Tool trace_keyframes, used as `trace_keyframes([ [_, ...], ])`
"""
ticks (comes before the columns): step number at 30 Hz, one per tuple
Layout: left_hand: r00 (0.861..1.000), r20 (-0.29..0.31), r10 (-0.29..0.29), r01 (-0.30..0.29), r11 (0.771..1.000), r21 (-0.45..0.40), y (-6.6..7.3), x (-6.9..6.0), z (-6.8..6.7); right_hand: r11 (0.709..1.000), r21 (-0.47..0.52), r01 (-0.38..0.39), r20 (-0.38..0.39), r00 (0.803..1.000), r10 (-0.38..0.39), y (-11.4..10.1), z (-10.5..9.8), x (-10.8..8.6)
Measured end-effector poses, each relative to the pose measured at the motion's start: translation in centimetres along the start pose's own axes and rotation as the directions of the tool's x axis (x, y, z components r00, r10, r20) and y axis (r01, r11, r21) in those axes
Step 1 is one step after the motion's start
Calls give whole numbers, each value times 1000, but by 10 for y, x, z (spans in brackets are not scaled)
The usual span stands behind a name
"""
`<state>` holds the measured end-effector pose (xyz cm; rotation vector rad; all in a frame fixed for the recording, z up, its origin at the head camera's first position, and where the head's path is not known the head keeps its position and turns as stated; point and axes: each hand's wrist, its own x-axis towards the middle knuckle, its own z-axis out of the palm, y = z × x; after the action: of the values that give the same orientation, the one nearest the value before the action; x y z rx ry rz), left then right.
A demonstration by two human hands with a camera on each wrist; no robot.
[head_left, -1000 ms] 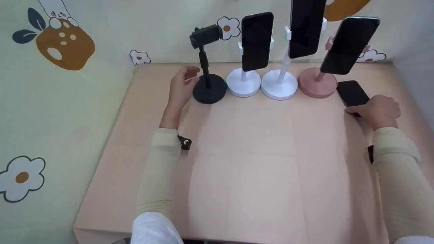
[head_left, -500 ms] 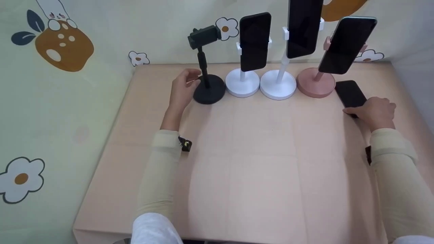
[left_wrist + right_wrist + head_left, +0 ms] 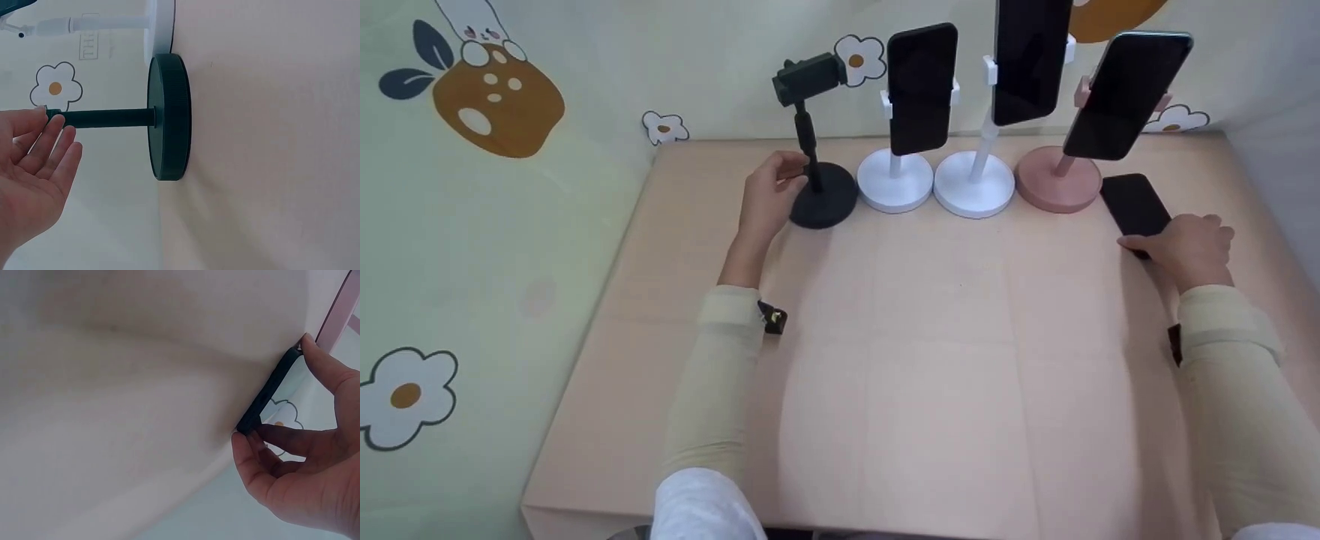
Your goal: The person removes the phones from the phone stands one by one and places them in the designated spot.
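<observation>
Landmark: the dusty-pink phone stand with a flat round base [image 3: 1057,180]. Just right of that base, a thin black rectangular phone [image 3: 1136,202] on the pale peach tabletop [image 3: 930,405]. Right hand [image 3: 1192,251] at the phone's near end, right of the landmark: thumb and fingers pinch its opposite edges. Well left of the landmark, past two white round-based stands [image 3: 975,187], a black round-based stand [image 3: 825,202]; left hand [image 3: 769,195] pinches its upright stem between thumb and forefinger, other fingers loosely extended.
</observation>
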<state>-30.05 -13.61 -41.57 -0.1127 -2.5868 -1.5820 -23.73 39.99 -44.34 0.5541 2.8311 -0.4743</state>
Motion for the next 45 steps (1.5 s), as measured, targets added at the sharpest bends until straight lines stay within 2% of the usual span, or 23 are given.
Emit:
trace_keyframes([
  [5,1000,10,16,-16,1000,-23,3,0,2,999,1,36,-43,998,-36,1,-1,-2],
  [13,1000,20,3,-3,999,-39,5,0,5,996,-30,86,-84,993,-89,-4,-4,-5],
  [24,1000,24,13,-11,999,-49,4,-2,7,993,-16,117,-91,989,-118,-17,-8,-8],
  [32,999,43,22,-21,999,-31,7,-3,11,985,-16,173,-100,980,-173,-30,-9,-16],
  [40,998,60,23,-21,999,-27,10,-1,18,978,31,208,-89,975,-205,-44,-4,-20],
  [45,997,81,17,-16,1000,-11,13,2,26,967,25,252,-93,964,-249,-54,2,-24],
])
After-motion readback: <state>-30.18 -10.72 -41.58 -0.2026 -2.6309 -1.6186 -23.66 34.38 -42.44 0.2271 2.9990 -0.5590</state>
